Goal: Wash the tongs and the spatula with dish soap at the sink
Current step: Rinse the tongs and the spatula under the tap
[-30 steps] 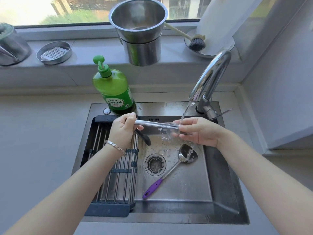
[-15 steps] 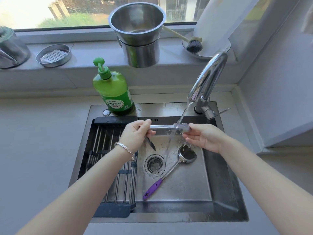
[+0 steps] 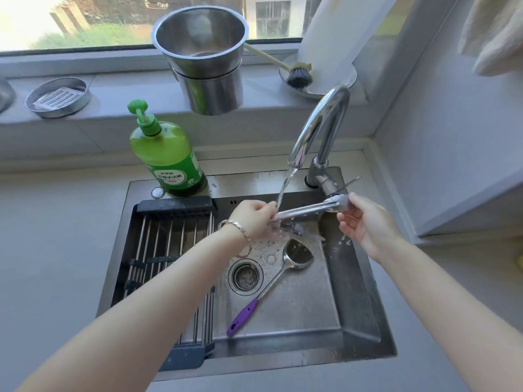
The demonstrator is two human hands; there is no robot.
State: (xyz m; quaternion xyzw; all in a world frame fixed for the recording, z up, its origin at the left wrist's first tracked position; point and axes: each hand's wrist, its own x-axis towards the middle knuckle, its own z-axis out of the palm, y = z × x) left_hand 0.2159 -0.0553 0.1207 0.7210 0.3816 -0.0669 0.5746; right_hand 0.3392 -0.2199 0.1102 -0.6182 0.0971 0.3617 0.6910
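Both hands hold the tongs (image 3: 305, 209) under the running tap (image 3: 319, 128): left hand (image 3: 254, 219) gripping one end, right hand (image 3: 365, 222) pinching the other. The spatula (image 3: 294, 257) lies in the sink (image 3: 353, 292) by the drain (image 3: 245, 276), with the soap (image 3: 167, 157) on the back rim.

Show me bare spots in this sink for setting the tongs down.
The basin floor is bare between the spatula and the sink's right wall. The drying rack's far bars, left of the left hand, are free too. It is crowded around the drain and under the faucet.
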